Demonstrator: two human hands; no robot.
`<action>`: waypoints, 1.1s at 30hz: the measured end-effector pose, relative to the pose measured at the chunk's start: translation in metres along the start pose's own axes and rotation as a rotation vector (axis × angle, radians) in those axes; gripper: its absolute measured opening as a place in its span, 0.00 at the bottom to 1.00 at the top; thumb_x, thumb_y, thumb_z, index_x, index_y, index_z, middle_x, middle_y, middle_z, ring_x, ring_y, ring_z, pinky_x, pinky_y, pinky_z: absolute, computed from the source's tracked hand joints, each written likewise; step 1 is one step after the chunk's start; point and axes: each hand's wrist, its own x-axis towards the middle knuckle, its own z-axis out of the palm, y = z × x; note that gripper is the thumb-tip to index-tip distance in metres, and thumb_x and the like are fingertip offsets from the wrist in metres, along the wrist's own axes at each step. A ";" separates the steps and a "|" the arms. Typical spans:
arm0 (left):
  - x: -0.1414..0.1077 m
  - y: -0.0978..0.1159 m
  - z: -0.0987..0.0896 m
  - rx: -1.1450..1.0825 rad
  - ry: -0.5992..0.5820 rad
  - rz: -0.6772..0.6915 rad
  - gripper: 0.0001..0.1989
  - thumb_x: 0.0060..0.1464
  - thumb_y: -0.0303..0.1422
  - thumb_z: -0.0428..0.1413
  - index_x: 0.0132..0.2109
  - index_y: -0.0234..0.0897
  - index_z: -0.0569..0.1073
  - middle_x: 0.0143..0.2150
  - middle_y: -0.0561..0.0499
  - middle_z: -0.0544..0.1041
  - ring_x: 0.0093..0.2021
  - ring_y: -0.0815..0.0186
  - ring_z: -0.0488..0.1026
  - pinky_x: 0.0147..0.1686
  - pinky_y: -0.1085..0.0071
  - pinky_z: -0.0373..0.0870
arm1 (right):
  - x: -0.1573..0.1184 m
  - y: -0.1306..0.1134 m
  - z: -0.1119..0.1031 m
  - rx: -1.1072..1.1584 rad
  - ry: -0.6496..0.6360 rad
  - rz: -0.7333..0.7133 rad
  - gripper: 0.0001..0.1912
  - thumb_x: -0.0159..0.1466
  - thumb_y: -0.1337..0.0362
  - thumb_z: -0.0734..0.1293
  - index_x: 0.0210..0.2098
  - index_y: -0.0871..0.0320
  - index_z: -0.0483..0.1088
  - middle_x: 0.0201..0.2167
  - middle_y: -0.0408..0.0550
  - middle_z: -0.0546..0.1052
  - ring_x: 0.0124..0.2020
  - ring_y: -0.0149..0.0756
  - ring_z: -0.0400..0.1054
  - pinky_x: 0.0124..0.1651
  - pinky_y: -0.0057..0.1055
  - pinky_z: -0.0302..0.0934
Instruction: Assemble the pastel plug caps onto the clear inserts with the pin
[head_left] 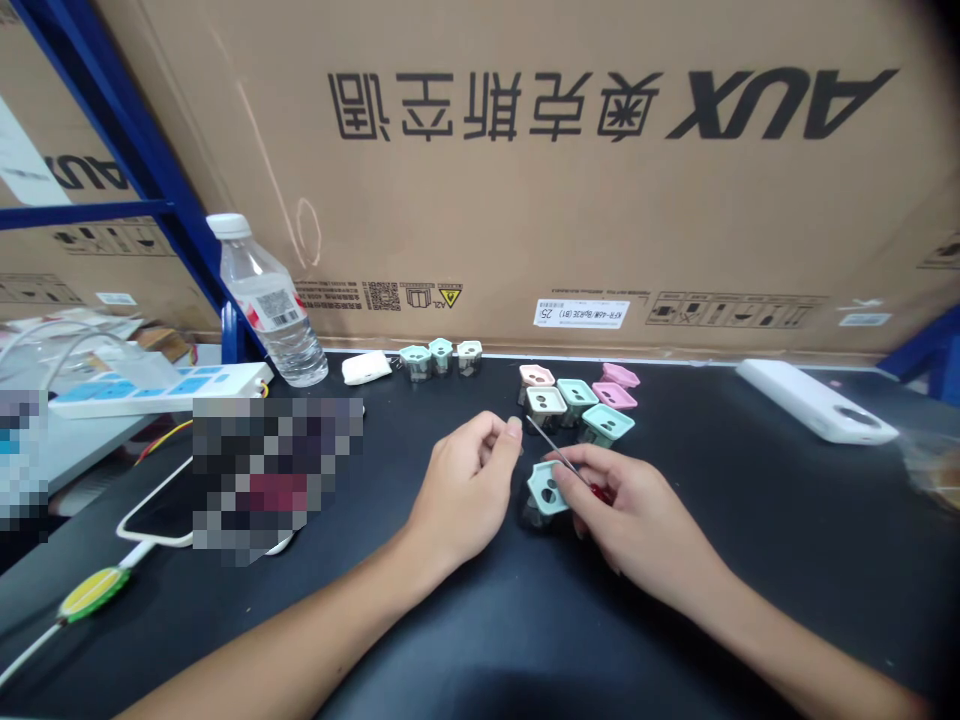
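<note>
Forearms (300,620), black bench (360,450), pastel plastic pieces (576,398)

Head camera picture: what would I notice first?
The huge cardboard box with upside-down black AUX letters fills the top. Lower down on the black table, two hands stand out: the right hand grips a thin red-handled screwdriver beside the left hand, with little pink and green square plastic pieces just behind.

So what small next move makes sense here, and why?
Probably bring the metal tip of the red-handled tool in the right hand down onto the pale green two-holed cap: the tip points up by the left hand, clear of the cap.
</note>
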 end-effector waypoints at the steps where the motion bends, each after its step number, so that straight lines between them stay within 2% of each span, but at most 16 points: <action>1: 0.000 0.000 0.000 0.007 -0.004 -0.003 0.22 0.62 0.51 0.45 0.34 0.38 0.69 0.22 0.56 0.68 0.24 0.69 0.67 0.24 0.74 0.62 | 0.000 0.000 -0.001 -0.014 0.002 0.006 0.16 0.66 0.51 0.61 0.43 0.55 0.70 0.18 0.36 0.66 0.11 0.24 0.56 0.12 0.22 0.48; 3: 0.001 0.002 -0.003 0.032 -0.044 -0.011 0.23 0.62 0.52 0.43 0.35 0.39 0.70 0.24 0.55 0.69 0.24 0.69 0.68 0.24 0.74 0.62 | 0.001 -0.001 -0.003 -0.013 0.011 0.018 0.18 0.66 0.50 0.61 0.47 0.55 0.69 0.17 0.35 0.65 0.11 0.25 0.55 0.13 0.23 0.48; 5: 0.003 0.004 -0.008 0.058 -0.138 -0.019 0.24 0.62 0.53 0.43 0.38 0.39 0.72 0.27 0.54 0.72 0.26 0.68 0.69 0.25 0.73 0.63 | 0.001 -0.003 -0.005 -0.004 0.009 0.015 0.18 0.66 0.50 0.61 0.49 0.53 0.68 0.17 0.34 0.64 0.11 0.25 0.54 0.14 0.24 0.48; 7: 0.005 0.007 -0.018 0.077 -0.275 -0.035 0.21 0.62 0.50 0.44 0.42 0.40 0.73 0.34 0.52 0.75 0.28 0.68 0.71 0.26 0.73 0.65 | 0.000 -0.003 -0.007 -0.027 -0.001 -0.016 0.16 0.66 0.50 0.62 0.46 0.52 0.69 0.16 0.34 0.63 0.13 0.25 0.54 0.16 0.24 0.48; 9: 0.007 0.013 -0.030 0.123 -0.422 -0.056 0.16 0.60 0.43 0.49 0.49 0.41 0.73 0.42 0.51 0.77 0.30 0.68 0.72 0.29 0.73 0.67 | -0.001 -0.004 -0.007 -0.084 0.001 -0.072 0.13 0.65 0.51 0.62 0.40 0.52 0.69 0.16 0.34 0.62 0.16 0.26 0.54 0.19 0.24 0.49; 10: 0.007 0.016 -0.036 0.166 -0.495 -0.061 0.17 0.58 0.39 0.51 0.53 0.41 0.71 0.44 0.51 0.77 0.31 0.69 0.73 0.30 0.73 0.67 | -0.001 -0.003 -0.006 -0.112 0.008 -0.096 0.12 0.65 0.51 0.62 0.38 0.52 0.69 0.16 0.34 0.61 0.17 0.27 0.55 0.21 0.25 0.49; 12: 0.005 0.020 -0.043 0.274 -0.620 -0.040 0.26 0.54 0.33 0.55 0.61 0.41 0.66 0.43 0.50 0.77 0.31 0.69 0.73 0.32 0.73 0.68 | -0.001 -0.003 -0.005 -0.153 0.033 -0.114 0.11 0.65 0.52 0.62 0.35 0.53 0.67 0.16 0.34 0.61 0.18 0.28 0.55 0.22 0.25 0.49; 14: 0.004 0.022 -0.044 0.350 -0.682 0.009 0.33 0.51 0.36 0.59 0.64 0.41 0.63 0.38 0.51 0.77 0.29 0.68 0.72 0.31 0.73 0.67 | -0.002 -0.003 -0.004 -0.175 0.053 -0.100 0.11 0.65 0.53 0.62 0.32 0.53 0.64 0.16 0.34 0.63 0.19 0.28 0.56 0.22 0.25 0.49; 16: 0.004 0.019 -0.038 0.383 -0.651 0.085 0.30 0.49 0.42 0.61 0.59 0.41 0.68 0.35 0.53 0.75 0.29 0.68 0.71 0.30 0.73 0.66 | -0.002 -0.004 -0.003 -0.206 0.071 -0.088 0.12 0.64 0.54 0.62 0.29 0.53 0.61 0.16 0.34 0.64 0.18 0.29 0.57 0.23 0.25 0.49; 18: 0.004 0.014 -0.028 0.423 -0.553 0.183 0.21 0.50 0.46 0.61 0.48 0.41 0.75 0.35 0.53 0.75 0.31 0.66 0.70 0.30 0.73 0.65 | -0.002 -0.004 -0.002 -0.266 0.094 -0.092 0.12 0.63 0.55 0.62 0.27 0.53 0.57 0.15 0.34 0.64 0.18 0.30 0.57 0.23 0.25 0.50; 20: 0.005 0.009 -0.018 0.457 -0.467 0.255 0.17 0.51 0.47 0.61 0.41 0.40 0.76 0.37 0.52 0.75 0.34 0.65 0.70 0.32 0.73 0.64 | -0.002 -0.004 -0.003 -0.352 0.123 -0.106 0.13 0.62 0.57 0.62 0.26 0.53 0.55 0.14 0.34 0.63 0.17 0.30 0.57 0.23 0.26 0.49; 23: 0.007 0.003 -0.012 0.476 -0.413 0.285 0.19 0.50 0.49 0.61 0.41 0.40 0.77 0.36 0.52 0.74 0.34 0.65 0.69 0.32 0.73 0.63 | -0.001 -0.004 -0.007 -0.473 0.162 -0.121 0.12 0.63 0.57 0.61 0.27 0.53 0.57 0.14 0.35 0.65 0.18 0.32 0.59 0.24 0.27 0.49; 25: 0.009 0.001 -0.011 0.487 -0.385 0.285 0.20 0.49 0.51 0.60 0.41 0.40 0.78 0.35 0.51 0.73 0.33 0.65 0.68 0.31 0.73 0.62 | 0.001 -0.005 -0.013 -0.511 0.171 -0.125 0.08 0.64 0.55 0.60 0.33 0.52 0.61 0.16 0.36 0.67 0.19 0.34 0.62 0.25 0.28 0.50; 28: 0.014 -0.003 -0.008 0.511 -0.331 0.289 0.21 0.51 0.53 0.58 0.39 0.40 0.78 0.34 0.51 0.73 0.32 0.65 0.69 0.30 0.73 0.61 | 0.002 -0.009 -0.027 -0.470 0.179 -0.142 0.12 0.66 0.51 0.59 0.42 0.51 0.64 0.18 0.37 0.69 0.20 0.36 0.64 0.25 0.28 0.51; 31: 0.020 -0.004 0.002 0.592 -0.261 0.282 0.23 0.52 0.55 0.55 0.37 0.40 0.78 0.34 0.50 0.74 0.34 0.63 0.71 0.32 0.71 0.62 | 0.003 -0.012 -0.042 -0.329 0.227 -0.143 0.14 0.66 0.48 0.59 0.38 0.51 0.66 0.17 0.37 0.67 0.19 0.35 0.62 0.24 0.28 0.52; 33: 0.025 -0.002 0.009 0.731 -0.199 0.243 0.25 0.53 0.57 0.52 0.35 0.38 0.78 0.36 0.47 0.74 0.35 0.60 0.73 0.33 0.69 0.63 | 0.005 -0.012 -0.048 -0.241 0.247 -0.150 0.15 0.66 0.47 0.59 0.36 0.51 0.67 0.17 0.36 0.65 0.18 0.34 0.61 0.24 0.28 0.53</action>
